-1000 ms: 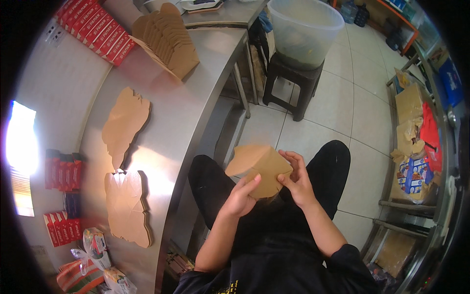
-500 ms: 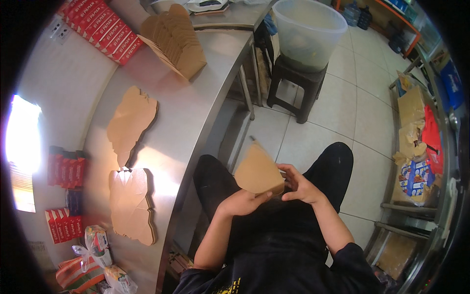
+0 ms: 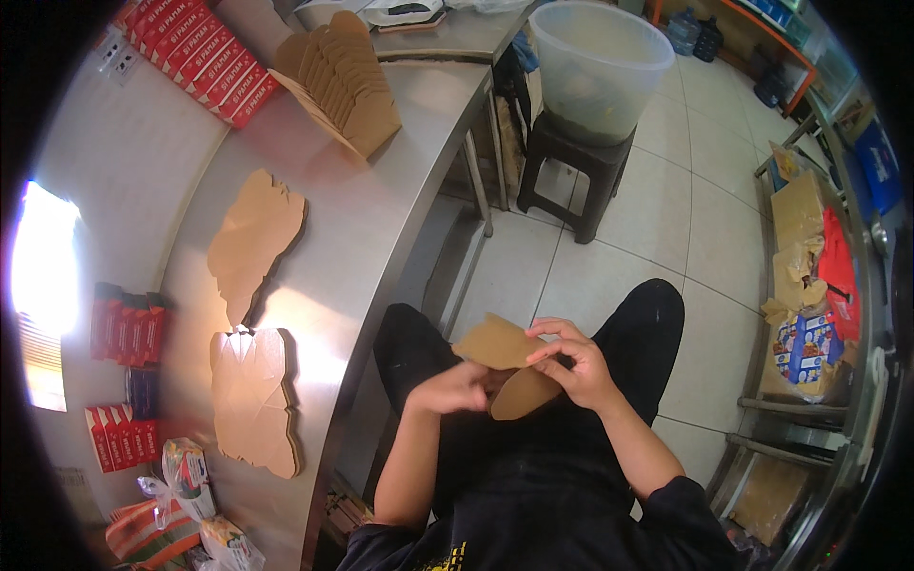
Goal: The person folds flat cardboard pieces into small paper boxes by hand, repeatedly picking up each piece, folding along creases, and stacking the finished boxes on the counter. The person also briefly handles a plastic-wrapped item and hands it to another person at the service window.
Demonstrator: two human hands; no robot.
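Observation:
Above my lap I hold a brown cardboard box blank [image 3: 497,343], bent so that one panel lies on top and a rounded flap hangs below it. My right hand [image 3: 579,364] pinches its right side between thumb and fingers. At the lower left, my left hand [image 3: 451,388] is closed against the blank, its fingertips partly hidden between the panels. On the metal table [image 3: 328,309] to my left lie a stack of flat cardboard blanks [image 3: 249,233] and a nearer stack of blanks [image 3: 252,400]. Farther along, folded cardboard boxes [image 3: 347,86] stand nested in a row.
Red boxes [image 3: 205,62] are piled at the back left, with smaller red packs [image 3: 124,438] along the wall. A translucent tub [image 3: 600,67] sits on a dark stool [image 3: 581,176] ahead. To the right, a shelf rack [image 3: 800,409] holds cardboard and packages.
The cardboard blank has been turned and bent, with a rounded flap now hanging toward me. My left hand has shifted slightly left and its fingers have gone in between the panels.

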